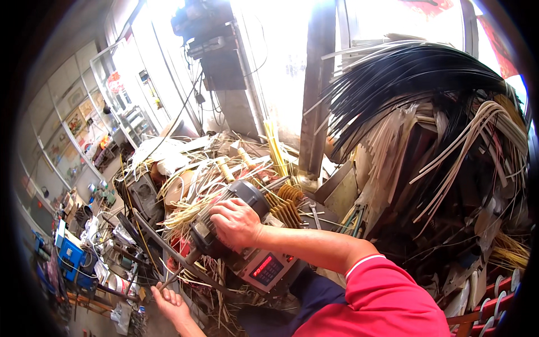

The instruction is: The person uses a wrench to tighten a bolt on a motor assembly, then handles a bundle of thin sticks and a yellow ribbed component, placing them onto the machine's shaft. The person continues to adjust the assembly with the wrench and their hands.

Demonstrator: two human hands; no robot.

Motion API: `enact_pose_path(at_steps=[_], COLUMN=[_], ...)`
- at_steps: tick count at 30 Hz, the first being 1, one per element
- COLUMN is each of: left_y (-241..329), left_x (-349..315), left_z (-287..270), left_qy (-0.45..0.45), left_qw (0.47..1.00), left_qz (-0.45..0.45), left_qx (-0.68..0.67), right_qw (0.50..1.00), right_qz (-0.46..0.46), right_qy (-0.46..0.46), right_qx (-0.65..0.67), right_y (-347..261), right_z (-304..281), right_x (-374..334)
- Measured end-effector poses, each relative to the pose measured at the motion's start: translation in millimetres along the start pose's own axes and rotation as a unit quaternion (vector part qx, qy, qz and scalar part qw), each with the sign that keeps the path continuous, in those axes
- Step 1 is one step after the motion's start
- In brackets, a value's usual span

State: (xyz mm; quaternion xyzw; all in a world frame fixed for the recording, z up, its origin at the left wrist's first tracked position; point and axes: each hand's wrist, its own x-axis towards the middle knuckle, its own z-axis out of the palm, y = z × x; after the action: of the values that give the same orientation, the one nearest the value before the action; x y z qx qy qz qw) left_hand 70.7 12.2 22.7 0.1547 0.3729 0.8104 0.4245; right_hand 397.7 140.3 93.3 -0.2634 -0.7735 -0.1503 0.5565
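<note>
My right hand (236, 223) lies on top of a dark motor-like machine (247, 196) with a round black end. Its fingers are curled in, and what they grip, if anything, is hidden. Just below that hand, the machine carries a grey control box (265, 271) with a keypad and a lit red display. Lower left, my left hand (170, 302) is closed round the end of a thin strand (175, 276) that runs up toward the machine. A curved dark metal bar (168, 253) passes between the two hands.
Tangled pale strips (188, 208) heap around the machine. Yellowish coils (286, 205) and a wrench (315, 215) lie to its right. Long black strips (415, 76) drape over a rack at right, beside a metal post (318, 95). A blue machine (73, 258) stands far left amid clutter.
</note>
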Motion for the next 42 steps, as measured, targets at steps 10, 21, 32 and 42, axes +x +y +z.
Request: enact_pose_path(at_steps=[10, 21, 32, 42], left_y=[-6, -3, -10, -11], left_x=[4, 19, 11, 8], left_z=[3, 0, -11, -21], left_qy=[0.037, 0.022, 0.001, -0.022], left_qw=[0.999, 0.999, 0.999, 0.997], left_qz=[0.008, 0.005, 0.009, 0.031], left_qx=[-0.002, -0.032, -0.052, -0.074], right_qw=[1.0, 1.0, 1.0, 0.999], right_qz=[0.007, 0.001, 0.007, 0.002], right_qy=[-0.005, -0.006, -0.025, -0.039], right_qx=[0.006, 0.002, -0.002, -0.003], right_y=[-3, -3, -2, -3], right_z=[-1, -2, 0, -2], right_x=[2, 4, 2, 6])
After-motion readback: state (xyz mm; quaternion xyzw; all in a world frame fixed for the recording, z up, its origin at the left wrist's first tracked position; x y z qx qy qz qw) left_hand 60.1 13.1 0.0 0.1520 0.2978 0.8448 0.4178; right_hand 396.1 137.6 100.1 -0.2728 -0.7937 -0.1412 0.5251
